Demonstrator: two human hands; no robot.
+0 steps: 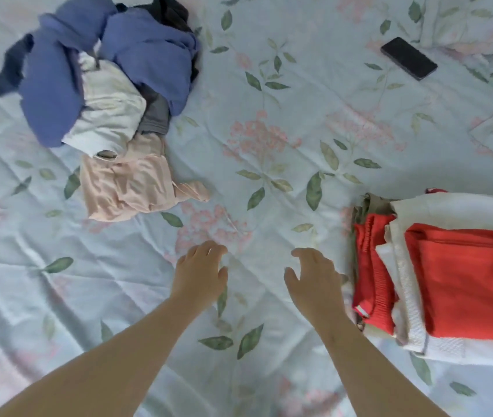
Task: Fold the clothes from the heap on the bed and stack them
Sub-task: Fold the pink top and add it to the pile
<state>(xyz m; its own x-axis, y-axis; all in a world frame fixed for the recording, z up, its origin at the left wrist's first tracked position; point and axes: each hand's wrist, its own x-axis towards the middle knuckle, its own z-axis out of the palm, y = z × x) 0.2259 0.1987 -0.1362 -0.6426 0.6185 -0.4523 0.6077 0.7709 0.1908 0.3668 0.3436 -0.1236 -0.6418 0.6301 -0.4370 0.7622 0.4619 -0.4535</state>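
A heap of unfolded clothes (100, 85) lies at the upper left of the bed: blue, white, grey and dark pieces, with a pale pink garment (130, 188) spilling toward the middle. At the right edge sits a stack of folded clothes (450, 275), an orange-red piece on top, white and olive ones beneath. My left hand (201, 273) and my right hand (314, 281) hover side by side over bare sheet near the middle, fingers relaxed, holding nothing. My right hand is just left of the stack.
The bed is covered by a pale blue floral sheet (269, 130), wrinkled. A black phone (408, 58) lies face up at the upper right. A bunched fold of the same floral fabric (480, 25) rises in the top right corner.
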